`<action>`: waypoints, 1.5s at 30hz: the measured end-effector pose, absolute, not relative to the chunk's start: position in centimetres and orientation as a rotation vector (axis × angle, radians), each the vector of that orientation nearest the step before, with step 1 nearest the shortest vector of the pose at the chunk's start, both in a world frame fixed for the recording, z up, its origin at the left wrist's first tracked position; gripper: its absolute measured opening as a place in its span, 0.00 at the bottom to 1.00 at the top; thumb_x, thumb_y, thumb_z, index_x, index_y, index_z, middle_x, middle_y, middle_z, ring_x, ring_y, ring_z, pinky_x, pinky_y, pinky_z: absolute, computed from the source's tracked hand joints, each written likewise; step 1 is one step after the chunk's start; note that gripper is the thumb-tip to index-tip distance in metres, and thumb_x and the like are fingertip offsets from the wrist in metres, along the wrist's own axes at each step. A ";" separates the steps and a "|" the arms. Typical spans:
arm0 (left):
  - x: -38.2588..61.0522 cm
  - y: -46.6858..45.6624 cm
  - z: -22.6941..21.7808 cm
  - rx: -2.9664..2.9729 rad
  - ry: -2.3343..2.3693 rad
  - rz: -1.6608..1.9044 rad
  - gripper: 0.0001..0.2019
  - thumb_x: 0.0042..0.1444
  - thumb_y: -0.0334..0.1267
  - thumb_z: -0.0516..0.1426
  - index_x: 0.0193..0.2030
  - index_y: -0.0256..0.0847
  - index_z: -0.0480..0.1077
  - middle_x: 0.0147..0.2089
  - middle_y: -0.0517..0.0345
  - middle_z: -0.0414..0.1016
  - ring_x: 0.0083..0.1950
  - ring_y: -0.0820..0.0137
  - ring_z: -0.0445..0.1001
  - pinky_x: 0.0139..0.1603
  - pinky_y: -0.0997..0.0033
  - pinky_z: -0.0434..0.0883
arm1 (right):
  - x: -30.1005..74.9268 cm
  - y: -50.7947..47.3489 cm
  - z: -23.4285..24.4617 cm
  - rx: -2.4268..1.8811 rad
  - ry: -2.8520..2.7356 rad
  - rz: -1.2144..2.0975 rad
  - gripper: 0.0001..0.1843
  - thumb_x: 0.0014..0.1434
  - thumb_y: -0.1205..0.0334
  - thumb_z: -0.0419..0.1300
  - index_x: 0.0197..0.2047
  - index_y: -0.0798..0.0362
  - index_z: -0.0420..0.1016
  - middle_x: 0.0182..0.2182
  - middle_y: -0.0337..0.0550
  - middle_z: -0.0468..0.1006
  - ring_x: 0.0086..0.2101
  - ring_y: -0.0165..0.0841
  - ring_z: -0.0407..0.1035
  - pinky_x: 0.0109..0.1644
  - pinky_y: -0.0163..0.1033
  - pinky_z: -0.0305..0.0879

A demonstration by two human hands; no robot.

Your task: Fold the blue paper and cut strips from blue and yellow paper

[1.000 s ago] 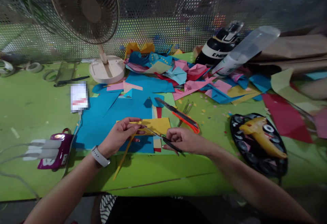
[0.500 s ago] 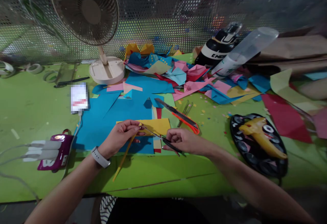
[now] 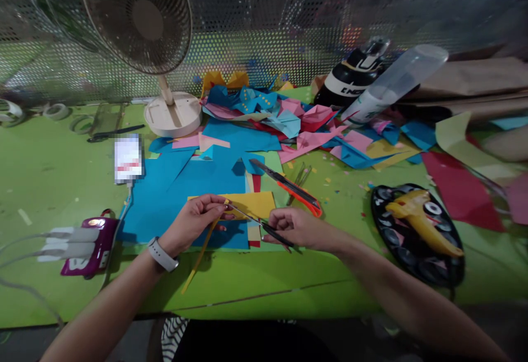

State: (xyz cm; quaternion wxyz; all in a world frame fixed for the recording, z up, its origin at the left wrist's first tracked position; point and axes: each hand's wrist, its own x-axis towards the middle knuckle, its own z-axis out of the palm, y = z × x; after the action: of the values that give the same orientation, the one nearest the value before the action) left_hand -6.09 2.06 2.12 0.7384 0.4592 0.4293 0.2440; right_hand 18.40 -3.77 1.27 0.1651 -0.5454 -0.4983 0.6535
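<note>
My left hand (image 3: 207, 214) pinches the upper end of a thin yellow paper strip (image 3: 200, 260), whose rest hangs down toward the table's front. Scissors (image 3: 275, 231) are gripped in my right hand (image 3: 293, 227), their thin blades reaching left to the pinched strip end at my left fingertips. Whether the blades are parted is too small to tell. Beneath both hands lie a yellow paper rectangle (image 3: 253, 203) and a large blue paper sheet (image 3: 165, 208). Just behind my right hand rests an orange and black utility knife (image 3: 293, 188).
A heap of coloured paper scraps (image 3: 289, 117) lies at the back, beside a dark bottle (image 3: 348, 78) and a leaning clear bottle (image 3: 396, 84). A fan (image 3: 173, 114), phone (image 3: 128, 158) and purple power bank (image 3: 93, 246) stand left. A black tray (image 3: 396, 235) holds bananas at right.
Almost nothing differs. Both hands, the scissors and the yellow strip keep the same places.
</note>
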 end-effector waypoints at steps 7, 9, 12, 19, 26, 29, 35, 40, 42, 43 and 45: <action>-6.2 2.0 2.2 0.949 0.966 0.530 0.18 0.51 0.44 0.65 0.44 0.36 0.72 0.47 0.46 0.79 0.39 0.67 0.80 0.33 0.72 0.75 | 18.5 -3.7 1.0 -1.552 -1.400 1.844 0.25 0.41 0.45 0.71 0.27 0.53 0.65 0.18 0.31 0.66 0.21 0.23 0.59 0.23 0.30 0.53; -6.3 2.1 2.1 0.924 0.960 0.520 0.18 0.50 0.44 0.66 0.43 0.36 0.72 0.45 0.46 0.80 0.38 0.67 0.80 0.32 0.73 0.75 | 18.3 -3.7 1.2 -1.565 -1.379 1.839 0.26 0.40 0.44 0.72 0.26 0.53 0.64 0.18 0.31 0.66 0.21 0.23 0.59 0.23 0.31 0.54; -6.3 2.1 2.0 0.893 0.949 0.515 0.17 0.50 0.44 0.66 0.42 0.35 0.72 0.42 0.48 0.81 0.35 0.68 0.80 0.31 0.73 0.74 | 18.2 -3.7 1.4 -1.582 -1.377 1.842 0.26 0.39 0.44 0.72 0.26 0.54 0.65 0.18 0.31 0.65 0.20 0.23 0.58 0.23 0.31 0.52; -6.2 2.0 2.0 0.890 0.944 0.531 0.16 0.49 0.43 0.66 0.40 0.35 0.72 0.41 0.47 0.81 0.35 0.69 0.80 0.30 0.75 0.74 | 18.2 -3.7 1.4 -1.583 -1.404 1.833 0.25 0.40 0.44 0.72 0.27 0.53 0.65 0.18 0.31 0.65 0.20 0.23 0.58 0.23 0.31 0.52; -6.2 2.1 2.0 0.897 0.958 0.531 0.18 0.47 0.45 0.68 0.40 0.35 0.72 0.41 0.47 0.81 0.34 0.69 0.80 0.29 0.76 0.74 | 18.3 -3.8 1.3 -1.588 -1.434 1.817 0.25 0.43 0.44 0.71 0.28 0.54 0.66 0.19 0.32 0.66 0.20 0.23 0.59 0.23 0.31 0.53; -6.2 2.1 1.9 0.907 0.959 0.525 0.18 0.48 0.45 0.67 0.41 0.35 0.72 0.42 0.47 0.81 0.35 0.69 0.80 0.29 0.76 0.73 | 18.3 -3.8 1.1 -1.579 -1.438 1.823 0.25 0.42 0.44 0.71 0.28 0.54 0.66 0.19 0.32 0.66 0.20 0.23 0.59 0.23 0.31 0.53; -6.1 2.0 1.8 0.902 0.973 0.514 0.16 0.50 0.43 0.66 0.41 0.35 0.72 0.41 0.47 0.81 0.35 0.69 0.80 0.29 0.76 0.73 | 18.2 -3.7 1.1 -1.609 -1.441 1.807 0.26 0.41 0.42 0.71 0.27 0.54 0.66 0.18 0.31 0.66 0.19 0.22 0.59 0.22 0.31 0.53; -6.1 2.1 2.0 0.886 0.999 0.493 0.15 0.51 0.42 0.66 0.41 0.35 0.72 0.41 0.48 0.81 0.34 0.70 0.80 0.29 0.76 0.73 | 18.0 -3.7 1.1 -1.611 -1.390 1.819 0.27 0.38 0.43 0.72 0.26 0.54 0.66 0.18 0.32 0.67 0.20 0.22 0.60 0.22 0.30 0.53; -6.1 2.1 2.1 0.896 1.006 0.507 0.15 0.51 0.42 0.66 0.41 0.36 0.72 0.41 0.48 0.80 0.34 0.70 0.80 0.29 0.75 0.73 | 18.0 -3.6 1.3 -1.600 -1.352 1.828 0.27 0.37 0.44 0.73 0.26 0.54 0.66 0.17 0.31 0.67 0.20 0.22 0.59 0.22 0.30 0.53; -6.2 2.1 2.2 0.902 1.014 0.527 0.14 0.51 0.42 0.66 0.40 0.36 0.72 0.41 0.49 0.80 0.34 0.70 0.79 0.29 0.75 0.73 | 17.9 -3.6 1.5 -1.594 -1.330 1.830 0.27 0.37 0.44 0.73 0.25 0.54 0.65 0.17 0.31 0.67 0.20 0.22 0.59 0.22 0.30 0.53; -6.3 2.2 2.5 0.919 1.032 0.578 0.14 0.51 0.43 0.65 0.39 0.36 0.71 0.42 0.49 0.80 0.35 0.70 0.79 0.30 0.74 0.74 | 17.8 -3.5 1.7 -1.589 -1.286 1.832 0.27 0.37 0.44 0.73 0.25 0.54 0.64 0.17 0.30 0.67 0.19 0.22 0.60 0.22 0.30 0.54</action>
State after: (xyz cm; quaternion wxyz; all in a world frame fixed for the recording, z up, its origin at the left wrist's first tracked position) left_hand -6.30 2.17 2.48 0.7325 0.4175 0.4691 0.2628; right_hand 17.81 -3.50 1.74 0.1970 -0.5674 -0.4593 0.6545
